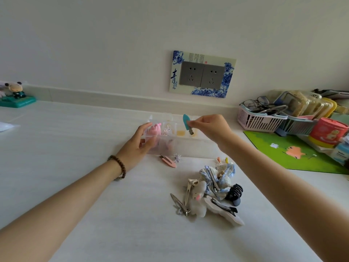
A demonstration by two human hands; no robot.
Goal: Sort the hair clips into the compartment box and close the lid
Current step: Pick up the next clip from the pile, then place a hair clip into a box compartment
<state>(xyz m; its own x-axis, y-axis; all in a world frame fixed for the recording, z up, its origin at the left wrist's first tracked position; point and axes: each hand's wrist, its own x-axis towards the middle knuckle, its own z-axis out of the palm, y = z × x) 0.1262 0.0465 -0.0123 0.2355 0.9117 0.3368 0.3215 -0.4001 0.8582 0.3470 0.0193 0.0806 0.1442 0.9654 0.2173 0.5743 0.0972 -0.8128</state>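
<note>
A clear compartment box (182, 144) stands open on the white table, with a pink fluffy clip (156, 131) in its left compartment and small clear and yellow pieces in others. My left hand (139, 145) grips the box's left end. My right hand (211, 127) pinches a teal hair clip (186, 121) above the box's right compartments. A pink flat clip (168, 161) lies just in front of the box. A pile of hair clips (209, 193) with silver snap clips, a fluffy white one, lace bows and a dark claw clip lies nearer me.
At the right stand a pink basket (258, 120) with glasses, stacked containers, a red tin (327, 132) and a green mat (294, 152). A toy figure on a teal base (16, 95) sits far left. A socket plate (202, 73) is on the wall.
</note>
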